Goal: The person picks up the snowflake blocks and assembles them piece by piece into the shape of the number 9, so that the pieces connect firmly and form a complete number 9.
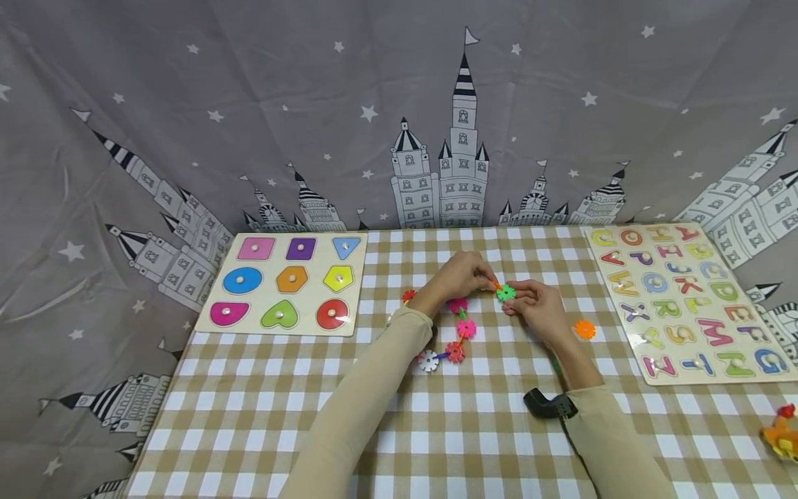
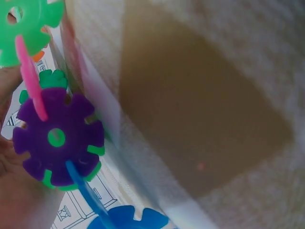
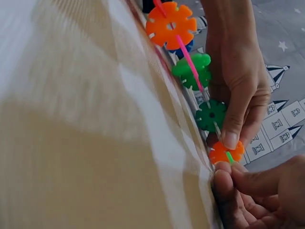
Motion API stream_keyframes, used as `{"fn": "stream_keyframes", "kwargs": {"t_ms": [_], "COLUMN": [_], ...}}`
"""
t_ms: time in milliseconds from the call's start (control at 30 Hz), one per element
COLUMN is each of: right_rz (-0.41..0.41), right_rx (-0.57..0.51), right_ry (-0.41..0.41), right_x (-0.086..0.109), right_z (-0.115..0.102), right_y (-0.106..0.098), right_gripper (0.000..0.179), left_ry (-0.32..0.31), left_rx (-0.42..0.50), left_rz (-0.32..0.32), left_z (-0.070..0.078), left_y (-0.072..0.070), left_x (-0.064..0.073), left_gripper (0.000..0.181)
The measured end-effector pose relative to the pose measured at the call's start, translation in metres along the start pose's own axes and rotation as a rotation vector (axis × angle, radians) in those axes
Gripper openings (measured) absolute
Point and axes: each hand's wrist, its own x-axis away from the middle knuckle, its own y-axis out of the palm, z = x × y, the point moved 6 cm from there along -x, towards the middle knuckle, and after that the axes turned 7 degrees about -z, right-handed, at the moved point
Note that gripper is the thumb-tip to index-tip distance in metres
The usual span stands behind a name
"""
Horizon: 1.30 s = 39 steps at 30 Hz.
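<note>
In the head view my left hand (image 1: 463, 276) pinches an orange notched flower disc (image 1: 496, 285) at the end of a chain of linked discs. Facing it, my right hand (image 1: 537, 306) holds a green flower disc (image 1: 506, 293) between thumb and fingers. The right wrist view has the orange disc (image 3: 220, 153) under the left thumb, with the green disc (image 3: 229, 157) edge-on against it at the right fingertips. The chain, including a pink disc (image 1: 466, 328) and a white disc (image 1: 428, 361), curves below the left forearm, which hides part of it. A purple disc (image 2: 78, 126) hangs near the left wrist camera.
A loose orange disc (image 1: 584, 329) lies right of my right hand. A shape puzzle board (image 1: 318, 298) stands left, an alphabet puzzle board (image 1: 630, 326) right. An orange-yellow toy (image 1: 781, 438) sits at the right edge. Checked cloth (image 1: 480, 430) covers the table; a castle-print curtain (image 1: 312, 90) hangs behind.
</note>
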Motion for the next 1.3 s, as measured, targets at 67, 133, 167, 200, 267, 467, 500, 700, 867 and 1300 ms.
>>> {"fn": "stream_keyframes", "kwargs": {"t_ms": [67, 133, 167, 200, 267, 467, 500, 700, 867, 1300], "right_rz": [0.0, 0.003, 0.006, 0.011, 0.033, -0.09, -0.143, -0.4, -0.438, -0.024], "right_rx": [0.071, 0.21, 0.288, 0.361, 0.503, 0.745, 0.773, 0.851, 0.859, 0.848], "right_ry": [0.002, -0.036, -0.064, -0.099, -0.191, -0.331, -0.322, -0.166, -0.158, -0.236], "right_x": [0.0, 0.001, 0.003, 0.005, 0.012, 0.045, 0.05, 0.074, 0.077, 0.037], "right_z": [0.0, -0.004, -0.006, -0.01, -0.019, -0.029, -0.027, -0.015, -0.01, -0.033], "right_y": [-0.001, -0.004, -0.006, -0.008, -0.017, -0.049, -0.052, -0.064, -0.056, -0.033], "right_gripper": [0.036, 0.036, 0.037, 0.038, 0.039, 0.038, 0.039, 0.044, 0.034, 0.012], "left_ry": [-0.009, -0.013, -0.015, -0.016, -0.017, -0.041, -0.044, -0.022, 0.025, 0.01], "left_rx": [0.015, 0.031, 0.04, 0.048, 0.05, 0.04, 0.037, -0.034, -0.073, -0.046], "left_rz": [-0.01, -0.026, -0.031, -0.035, -0.046, -0.102, -0.118, -0.211, -0.226, -0.192], "left_z": [-0.001, -0.002, -0.002, -0.002, -0.003, -0.002, -0.002, 0.004, 0.011, 0.011], "left_y": [0.0, 0.0, 0.0, -0.001, -0.002, -0.003, -0.003, 0.004, 0.01, 0.013], "left_x": [0.0, -0.001, -0.001, -0.002, -0.002, -0.002, -0.001, -0.001, -0.005, -0.008], "left_gripper": [0.014, 0.014, 0.014, 0.014, 0.014, 0.018, 0.019, 0.033, 0.045, 0.038]}}
